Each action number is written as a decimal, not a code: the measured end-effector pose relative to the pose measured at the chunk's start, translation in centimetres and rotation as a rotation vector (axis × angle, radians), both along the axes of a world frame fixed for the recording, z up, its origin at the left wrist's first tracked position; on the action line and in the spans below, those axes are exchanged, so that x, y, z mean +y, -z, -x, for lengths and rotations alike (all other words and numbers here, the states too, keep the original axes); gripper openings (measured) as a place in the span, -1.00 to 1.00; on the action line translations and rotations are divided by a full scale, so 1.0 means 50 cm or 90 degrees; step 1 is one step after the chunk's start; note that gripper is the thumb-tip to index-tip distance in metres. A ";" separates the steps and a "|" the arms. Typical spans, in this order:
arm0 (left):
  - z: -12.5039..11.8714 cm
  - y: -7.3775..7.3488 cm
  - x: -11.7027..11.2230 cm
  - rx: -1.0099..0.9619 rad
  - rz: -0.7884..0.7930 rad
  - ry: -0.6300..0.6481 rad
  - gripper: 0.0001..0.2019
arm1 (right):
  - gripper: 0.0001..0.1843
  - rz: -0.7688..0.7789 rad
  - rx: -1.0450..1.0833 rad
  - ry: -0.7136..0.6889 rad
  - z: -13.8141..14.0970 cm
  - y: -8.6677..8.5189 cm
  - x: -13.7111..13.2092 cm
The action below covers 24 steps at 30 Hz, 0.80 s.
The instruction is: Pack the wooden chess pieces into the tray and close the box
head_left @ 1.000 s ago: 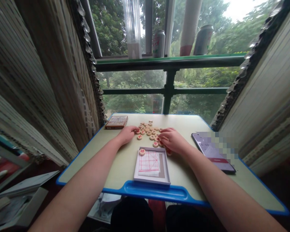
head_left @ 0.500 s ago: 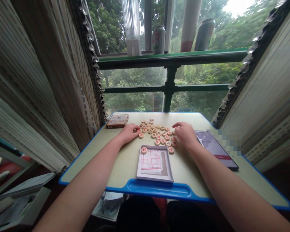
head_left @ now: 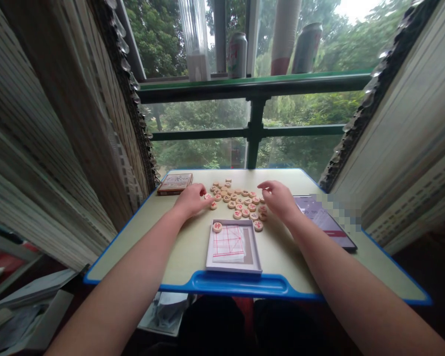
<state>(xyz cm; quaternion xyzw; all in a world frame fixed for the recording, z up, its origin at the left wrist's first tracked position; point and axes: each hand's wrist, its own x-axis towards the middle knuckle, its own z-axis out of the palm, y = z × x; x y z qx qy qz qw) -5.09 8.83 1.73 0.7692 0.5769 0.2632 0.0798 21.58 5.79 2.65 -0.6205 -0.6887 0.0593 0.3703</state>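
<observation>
Piece in box: the xiangqi piece (head_left: 217,227) in the far-left corner of the open box (head_left: 233,269) bears one red character, which we read as 帥.
Loose pieces: the loose pieces (head_left: 241,202) near the table's far edge have red characters too small for us to read.
Can: the can (head_left: 237,54) on the sill has red print we cannot read.
Lid: the box lid (head_left: 174,183) at the table's far-left corner has printing we cannot read.

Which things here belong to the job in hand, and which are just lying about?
In use: left hand, right hand, wooden chess pieces, open box, folded paper board inside it.
Lying about: phone, brown box, cans, stacked cups.
</observation>
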 end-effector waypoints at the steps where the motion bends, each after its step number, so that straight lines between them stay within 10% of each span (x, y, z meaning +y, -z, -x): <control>1: -0.006 -0.004 -0.004 -0.065 0.014 0.017 -0.61 | -0.72 -0.034 0.001 -0.046 0.007 -0.001 -0.006; 9: -0.054 -0.030 -0.060 -0.465 0.232 0.206 -0.57 | -0.66 -0.171 -0.069 -0.322 0.064 0.002 -0.059; 24: -0.060 -0.032 -0.078 -0.365 0.277 0.305 -0.67 | -0.87 -0.199 -0.042 -0.459 0.087 -0.003 -0.070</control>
